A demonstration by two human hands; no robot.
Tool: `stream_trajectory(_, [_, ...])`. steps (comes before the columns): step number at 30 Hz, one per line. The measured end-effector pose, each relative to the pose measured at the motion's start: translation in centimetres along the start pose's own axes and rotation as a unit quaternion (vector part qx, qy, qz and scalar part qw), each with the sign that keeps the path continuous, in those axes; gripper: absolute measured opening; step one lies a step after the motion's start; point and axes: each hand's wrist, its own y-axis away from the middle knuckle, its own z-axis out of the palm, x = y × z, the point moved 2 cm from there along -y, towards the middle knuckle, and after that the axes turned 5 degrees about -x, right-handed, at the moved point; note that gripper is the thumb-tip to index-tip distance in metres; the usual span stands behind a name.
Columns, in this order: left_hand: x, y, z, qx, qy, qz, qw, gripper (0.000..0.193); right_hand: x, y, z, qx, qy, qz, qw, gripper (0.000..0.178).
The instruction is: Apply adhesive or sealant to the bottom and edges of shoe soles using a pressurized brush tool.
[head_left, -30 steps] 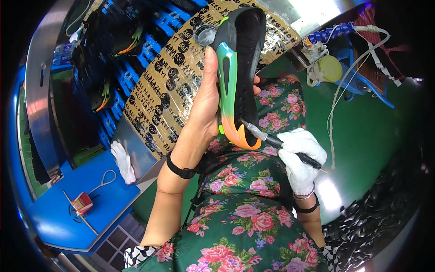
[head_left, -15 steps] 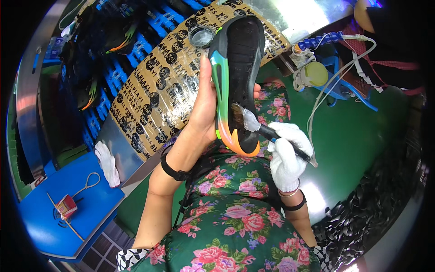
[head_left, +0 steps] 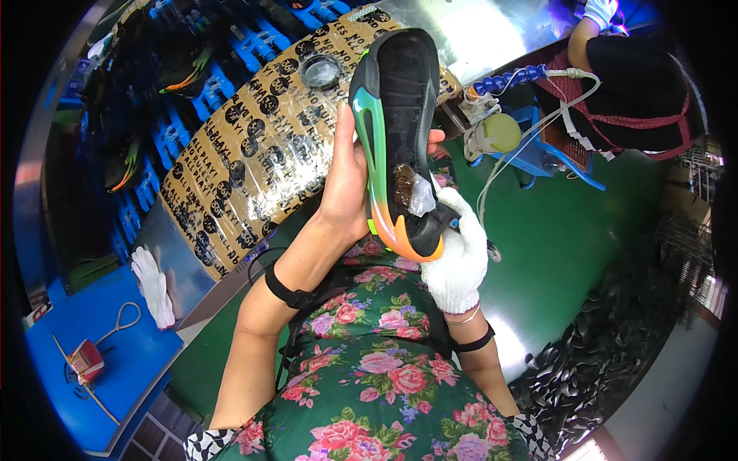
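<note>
A black shoe sole [head_left: 411, 100], its sidewall fading from green to orange, is held upright lengthwise in front of me. My left hand [head_left: 344, 188], bare, grips it from the left, with the thumb along the sidewall and fingertips showing past its right edge. In a white knitted glove, my right hand [head_left: 459, 261] is closed around a dark-handled brush [head_left: 420, 195] with a whitish wrapped neck. The brush's brown bristles lie against the inner face of the sole, toward its orange end. Part of the handle is hidden by the glove.
A round clear dish [head_left: 320, 71] sits on a tape-covered cardboard sheet [head_left: 254, 161]. Shoe parts hang about a blue rack [head_left: 207, 92]. A white glove [head_left: 154, 288] lies on a blue table [head_left: 73, 307]. Rightward are a hose [head_left: 507, 79], a jar [head_left: 501, 133], and another person's gloved hand [head_left: 600, 11].
My right hand has come leftward and up against the sole's edge, with the brush more across the sole. My left hand keeps its hold. The whole view has shifted slightly.
</note>
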Motion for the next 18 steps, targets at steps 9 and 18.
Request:
stream_trajectory(9, [1.6, 5.2, -0.7, 0.040, -0.402, 0.297, 0.865, 0.043, -1.3, 0.2, -0.5, 0.047, -0.076, -0.062, 0.994, 0.043])
stream_trajectory(18, [0.6, 8.9, 2.2, -0.077, -0.556, 0.297, 0.772, 0.036, -2.2, -0.3, 0.7, 0.021, -0.042, -0.083, 0.995, 0.036])
